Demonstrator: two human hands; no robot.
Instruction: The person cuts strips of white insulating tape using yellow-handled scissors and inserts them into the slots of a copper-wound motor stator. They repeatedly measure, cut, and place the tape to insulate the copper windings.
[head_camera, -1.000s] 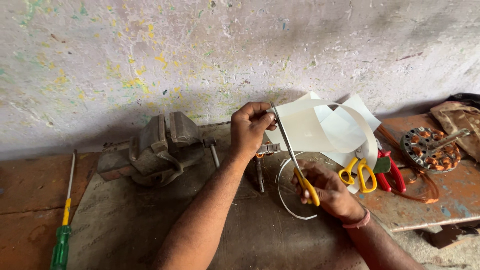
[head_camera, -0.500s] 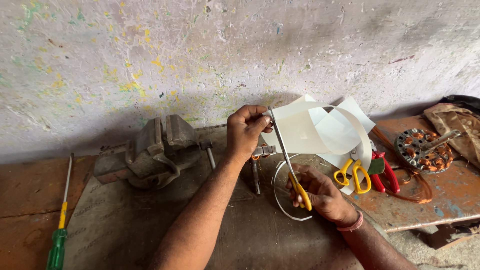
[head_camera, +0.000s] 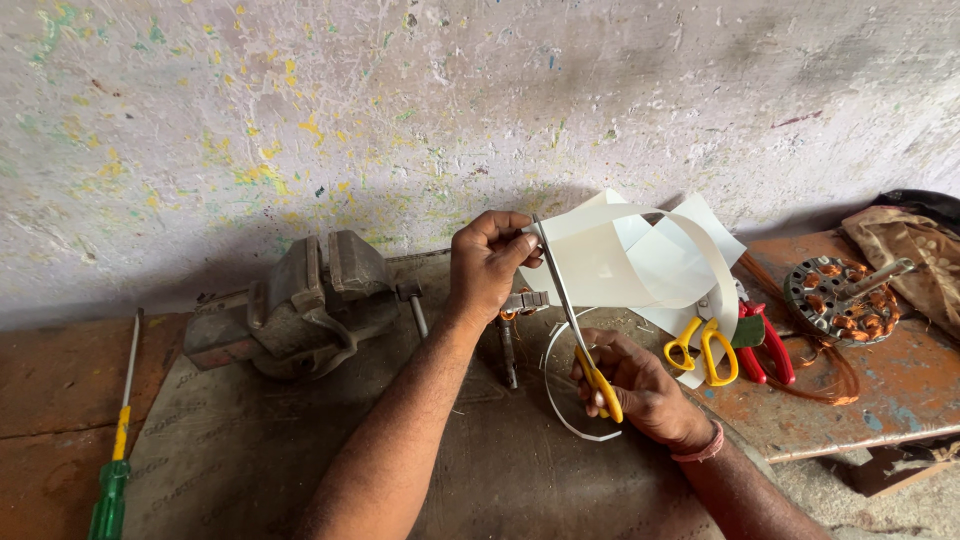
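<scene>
The left hand (head_camera: 490, 265), raised before the wall, pinches the white sheet (head_camera: 610, 265). The right hand (head_camera: 635, 385), lower, grips the scissors (head_camera: 580, 330), blades apparently at the sheet's edge. Both have barely shifted since.

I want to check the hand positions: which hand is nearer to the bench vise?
Left. The left hand holds the white sheet just right of the bench vise; the right hand, gripping scissors, is farther right.
</scene>
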